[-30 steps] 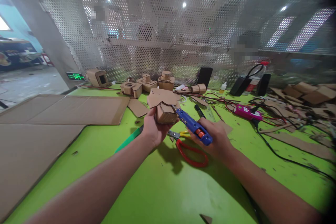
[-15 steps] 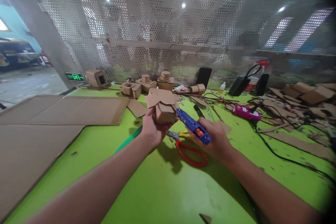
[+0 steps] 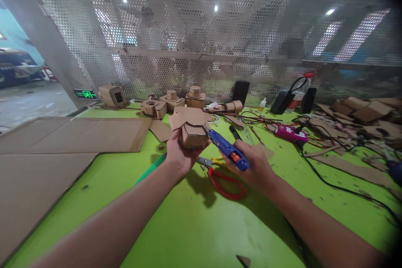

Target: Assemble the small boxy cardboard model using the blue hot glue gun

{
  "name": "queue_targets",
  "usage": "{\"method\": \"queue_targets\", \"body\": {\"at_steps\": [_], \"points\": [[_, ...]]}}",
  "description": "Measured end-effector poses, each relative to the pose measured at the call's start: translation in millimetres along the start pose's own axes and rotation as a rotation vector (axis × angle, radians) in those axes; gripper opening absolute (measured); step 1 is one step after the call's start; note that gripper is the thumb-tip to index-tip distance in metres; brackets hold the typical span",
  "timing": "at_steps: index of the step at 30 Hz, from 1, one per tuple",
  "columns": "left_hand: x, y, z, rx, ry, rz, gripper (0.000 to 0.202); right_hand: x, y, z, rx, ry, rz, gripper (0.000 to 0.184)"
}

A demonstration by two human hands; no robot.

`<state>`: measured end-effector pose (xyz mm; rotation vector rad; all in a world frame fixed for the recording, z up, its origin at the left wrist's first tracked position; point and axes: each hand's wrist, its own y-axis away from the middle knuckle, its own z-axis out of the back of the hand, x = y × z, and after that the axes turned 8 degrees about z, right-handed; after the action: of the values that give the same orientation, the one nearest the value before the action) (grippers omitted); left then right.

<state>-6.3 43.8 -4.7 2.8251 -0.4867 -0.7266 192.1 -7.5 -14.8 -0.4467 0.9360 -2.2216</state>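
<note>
Above the green table (image 3: 194,234), the left hand (image 3: 180,157) grips the cardboard model (image 3: 194,136) from below; the right hand (image 3: 256,162), apart from the left, clasps the blue glue gun (image 3: 226,146), its nozzle (image 3: 206,129) at the model's right edge. Neat gluing probably needs steady support and even squeezing.

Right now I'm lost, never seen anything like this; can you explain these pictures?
No machine here: it's a person working bare-handed, filmed by a camera worn on their head, looking forward and down. The left hand holds a small cardboard box; the right hand grips a blue tool, probably a glue gun, with its tip close to the box's right edge. On the green table are scissors near the hands, a large cardboard sheet to the left, a pink power strip to the right, and small cardboard models at the back.
</note>
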Motion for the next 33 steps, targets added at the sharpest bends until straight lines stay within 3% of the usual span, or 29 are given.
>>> {"method": "queue_targets", "body": {"at_steps": [11, 23, 33], "points": [[-3.7, -3.1, 7.3, -0.009, -0.039, 0.008, 0.04, 0.8, -2.4, 2.8, -0.043, 0.033, 0.018, 0.029], [-5.5, -5.5, 5.2, -0.052, -0.033, 0.038, 0.046, 6.1, -6.2, 10.5, -0.044, 0.066, 0.15, 0.004], [-5.2, -2.0, 2.1, -0.068, -0.056, 0.047, 0.046, 4.5, -4.6, 7.9, -0.037, 0.052, 0.139, 0.013]]}}
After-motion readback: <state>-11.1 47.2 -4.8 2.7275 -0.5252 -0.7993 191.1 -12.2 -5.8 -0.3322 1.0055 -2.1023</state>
